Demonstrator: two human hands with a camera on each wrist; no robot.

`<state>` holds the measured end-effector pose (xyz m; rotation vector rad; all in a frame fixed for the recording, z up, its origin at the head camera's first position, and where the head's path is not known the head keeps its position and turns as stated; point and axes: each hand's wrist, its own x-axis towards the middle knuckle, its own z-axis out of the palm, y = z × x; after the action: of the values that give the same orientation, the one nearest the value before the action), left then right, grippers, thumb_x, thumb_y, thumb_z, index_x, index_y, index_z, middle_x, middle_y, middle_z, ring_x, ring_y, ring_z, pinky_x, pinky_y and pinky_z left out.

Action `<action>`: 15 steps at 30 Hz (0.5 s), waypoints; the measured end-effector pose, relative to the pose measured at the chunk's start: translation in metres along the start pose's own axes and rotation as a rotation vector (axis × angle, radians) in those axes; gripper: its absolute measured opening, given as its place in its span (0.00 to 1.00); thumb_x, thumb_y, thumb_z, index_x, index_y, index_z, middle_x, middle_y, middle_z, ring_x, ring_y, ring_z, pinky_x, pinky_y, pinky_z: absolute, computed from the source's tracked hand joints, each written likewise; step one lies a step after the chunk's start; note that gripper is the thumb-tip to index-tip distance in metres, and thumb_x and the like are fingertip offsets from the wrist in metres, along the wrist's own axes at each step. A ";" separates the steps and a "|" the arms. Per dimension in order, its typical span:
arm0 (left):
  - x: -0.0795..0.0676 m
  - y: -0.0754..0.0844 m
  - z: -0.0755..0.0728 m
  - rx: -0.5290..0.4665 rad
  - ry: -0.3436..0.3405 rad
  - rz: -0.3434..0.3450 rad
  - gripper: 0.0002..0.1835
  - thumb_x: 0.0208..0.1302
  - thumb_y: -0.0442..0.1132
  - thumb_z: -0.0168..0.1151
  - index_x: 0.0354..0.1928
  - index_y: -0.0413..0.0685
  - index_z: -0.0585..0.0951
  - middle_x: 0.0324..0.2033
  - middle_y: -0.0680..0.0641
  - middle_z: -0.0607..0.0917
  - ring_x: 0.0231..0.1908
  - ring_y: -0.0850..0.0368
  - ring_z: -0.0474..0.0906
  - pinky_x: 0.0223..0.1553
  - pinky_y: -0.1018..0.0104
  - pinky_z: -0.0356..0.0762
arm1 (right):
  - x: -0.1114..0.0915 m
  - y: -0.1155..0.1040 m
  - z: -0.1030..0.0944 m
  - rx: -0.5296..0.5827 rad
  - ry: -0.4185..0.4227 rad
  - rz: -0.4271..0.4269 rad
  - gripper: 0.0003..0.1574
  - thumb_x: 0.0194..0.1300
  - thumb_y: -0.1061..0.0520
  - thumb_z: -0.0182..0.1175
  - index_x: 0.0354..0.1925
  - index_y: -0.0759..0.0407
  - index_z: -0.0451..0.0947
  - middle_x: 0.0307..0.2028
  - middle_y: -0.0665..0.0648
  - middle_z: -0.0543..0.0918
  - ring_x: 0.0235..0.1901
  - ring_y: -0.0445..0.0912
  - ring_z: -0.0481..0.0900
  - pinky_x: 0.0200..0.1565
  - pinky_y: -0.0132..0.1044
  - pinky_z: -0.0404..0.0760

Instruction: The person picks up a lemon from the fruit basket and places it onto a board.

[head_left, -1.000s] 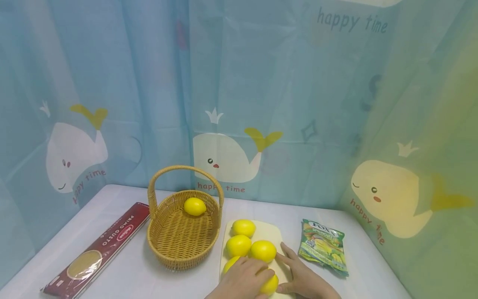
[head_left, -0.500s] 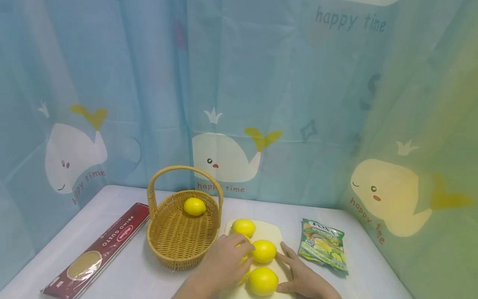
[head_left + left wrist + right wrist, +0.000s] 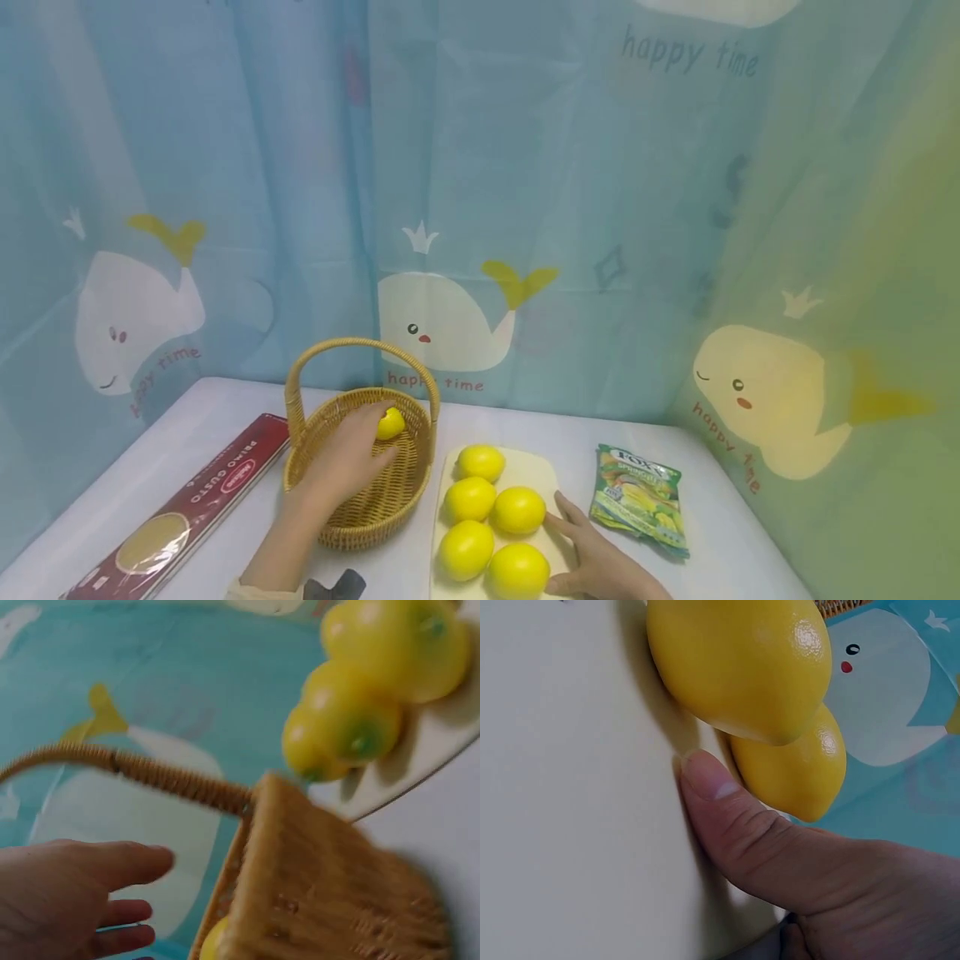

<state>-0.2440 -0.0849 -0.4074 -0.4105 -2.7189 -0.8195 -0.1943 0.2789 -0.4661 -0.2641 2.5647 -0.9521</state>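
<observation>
My left hand (image 3: pixel 351 457) reaches over the wicker basket (image 3: pixel 367 533), its fingers extended beside a yellow lemon (image 3: pixel 389 424) lying inside. Part of that lemon is hidden behind the fingers. The left wrist view has the hand (image 3: pixel 67 892) with straight fingers and nothing between them, next to the basket's rim. My right hand (image 3: pixel 603 560) rests at the right edge of a cream cutting board (image 3: pixel 536 467), fingers spread. Several lemons (image 3: pixel 465 550) are grouped on the board. In the right wrist view, the thumb (image 3: pixel 739 825) lies on the board close to two lemons.
A long red pasta packet (image 3: pixel 183 517) lies left of the basket. A green Fox's sweets bag (image 3: pixel 640 500) is right of the board. The basket's tall handle (image 3: pixel 360 342) arches over its opening. Behind the white table hangs a blue whale-print curtain (image 3: pixel 480 167).
My left hand has moved left from the lemons on the board to the basket, and those lemons are uncovered again. The right hand stays at the board's edge. The head view has shifted slightly.
</observation>
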 end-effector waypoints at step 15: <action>0.026 -0.047 0.005 -0.102 -0.249 0.043 0.48 0.52 0.45 0.71 0.72 0.40 0.56 0.70 0.35 0.59 0.69 0.35 0.53 0.69 0.40 0.54 | 0.004 -0.002 0.002 0.064 0.014 0.131 0.63 0.35 0.36 0.74 0.69 0.50 0.62 0.75 0.63 0.41 0.69 0.72 0.44 0.59 0.75 0.53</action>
<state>-0.2856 -0.1149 -0.4260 -0.6297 -2.8895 -0.9562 -0.1973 0.2751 -0.4671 -0.0709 2.5233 -0.9877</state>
